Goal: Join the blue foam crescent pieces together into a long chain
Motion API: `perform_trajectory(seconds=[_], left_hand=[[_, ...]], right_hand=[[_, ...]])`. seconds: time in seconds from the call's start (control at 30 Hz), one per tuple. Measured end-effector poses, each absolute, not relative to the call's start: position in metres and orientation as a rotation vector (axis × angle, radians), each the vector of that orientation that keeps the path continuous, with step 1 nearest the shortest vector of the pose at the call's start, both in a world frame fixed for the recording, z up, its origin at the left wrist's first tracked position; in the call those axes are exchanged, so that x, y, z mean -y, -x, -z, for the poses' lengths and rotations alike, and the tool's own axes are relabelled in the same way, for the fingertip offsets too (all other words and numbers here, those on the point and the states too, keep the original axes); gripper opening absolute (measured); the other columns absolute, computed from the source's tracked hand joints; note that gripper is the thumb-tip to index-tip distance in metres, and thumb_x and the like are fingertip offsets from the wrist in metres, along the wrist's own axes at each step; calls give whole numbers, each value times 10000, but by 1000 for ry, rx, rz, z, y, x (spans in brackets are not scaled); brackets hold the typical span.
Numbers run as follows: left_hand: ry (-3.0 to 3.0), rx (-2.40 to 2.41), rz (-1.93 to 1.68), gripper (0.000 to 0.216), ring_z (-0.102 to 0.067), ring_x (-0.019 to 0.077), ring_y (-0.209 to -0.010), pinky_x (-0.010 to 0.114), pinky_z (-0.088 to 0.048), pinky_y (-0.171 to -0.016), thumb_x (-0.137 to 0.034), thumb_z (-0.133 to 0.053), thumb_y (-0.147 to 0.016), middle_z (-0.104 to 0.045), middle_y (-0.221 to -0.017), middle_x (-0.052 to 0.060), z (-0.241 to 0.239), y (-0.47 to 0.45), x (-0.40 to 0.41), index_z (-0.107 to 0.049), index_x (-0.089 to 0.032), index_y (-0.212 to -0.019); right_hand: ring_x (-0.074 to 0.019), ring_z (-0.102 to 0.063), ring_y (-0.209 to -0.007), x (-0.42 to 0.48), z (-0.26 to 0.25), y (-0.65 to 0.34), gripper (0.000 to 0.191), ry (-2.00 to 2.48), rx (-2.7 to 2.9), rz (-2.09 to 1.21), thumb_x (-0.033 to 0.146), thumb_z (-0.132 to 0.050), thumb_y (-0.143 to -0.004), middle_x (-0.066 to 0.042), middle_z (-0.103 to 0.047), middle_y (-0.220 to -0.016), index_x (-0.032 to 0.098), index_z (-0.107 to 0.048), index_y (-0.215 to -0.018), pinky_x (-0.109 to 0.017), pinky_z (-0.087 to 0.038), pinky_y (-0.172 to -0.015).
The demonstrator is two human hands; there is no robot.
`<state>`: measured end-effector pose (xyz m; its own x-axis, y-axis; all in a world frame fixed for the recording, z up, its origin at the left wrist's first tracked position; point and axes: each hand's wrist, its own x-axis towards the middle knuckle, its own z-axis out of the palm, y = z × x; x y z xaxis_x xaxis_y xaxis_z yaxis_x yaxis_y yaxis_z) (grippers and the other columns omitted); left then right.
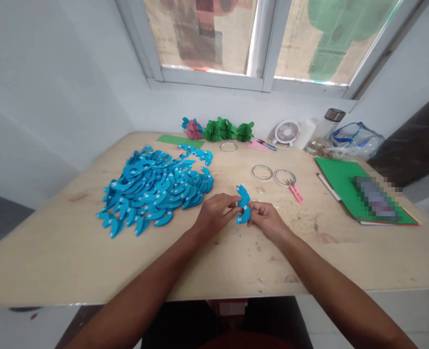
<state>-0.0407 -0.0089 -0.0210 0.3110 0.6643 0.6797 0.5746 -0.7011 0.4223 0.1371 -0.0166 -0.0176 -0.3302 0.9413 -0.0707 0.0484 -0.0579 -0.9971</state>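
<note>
Both my hands meet at the middle of the wooden table (72,252). Between them is a curved blue paper piece (244,206) with small white tape squares on it. My left hand (216,213) pinches its left edge with closed fingers. My right hand (267,217) grips its lower right side, fingers curled. A large heap of the same blue paper pieces (156,189) lies to the left of my hands.
Tape rings (262,172) and small pink scissors (294,190) lie just beyond my hands. Green paper sheets (345,186) with a pen sit at right. By the wall stand green and pink paper decorations (221,130), a small white fan (287,132), a bottle (326,128) and a clear bag (356,140).
</note>
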Motion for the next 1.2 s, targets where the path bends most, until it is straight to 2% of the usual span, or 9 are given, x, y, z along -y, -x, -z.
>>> perform_trajectory(seconds=[0.53,0.97,1.2], left_hand=[[-2498,-1142,-1330,198,-630,161,-691,283,-475,-652,-308,-535,-840,-689,-749,48,21,44,6,-647,-181,-942],[-2523,-1126,-1295,211,-645,161,-721,286,-492,-676,-318,-520,-851,-706,-778,51,21,46,5,-651,-191,-957],[-2441,-1131,-1246,224,-646,164,-719,281,-499,-661,-342,-524,-841,-704,-779,50,23,47,3,-660,-200,-946]], right_hand=[[-80,-509,-467,17,15,-138,112,1072,1493,-1491,140,-528,-697,26,-593,-523,161,-586,-604,-200,-382,-492],[-83,-498,-462,15,20,-140,130,1075,1547,-1480,201,-558,-721,24,-579,-501,171,-579,-597,-198,-368,-469],[-90,-516,-489,14,20,-141,200,1044,1573,-1507,319,-608,-743,16,-590,-538,171,-582,-612,-211,-403,-505]])
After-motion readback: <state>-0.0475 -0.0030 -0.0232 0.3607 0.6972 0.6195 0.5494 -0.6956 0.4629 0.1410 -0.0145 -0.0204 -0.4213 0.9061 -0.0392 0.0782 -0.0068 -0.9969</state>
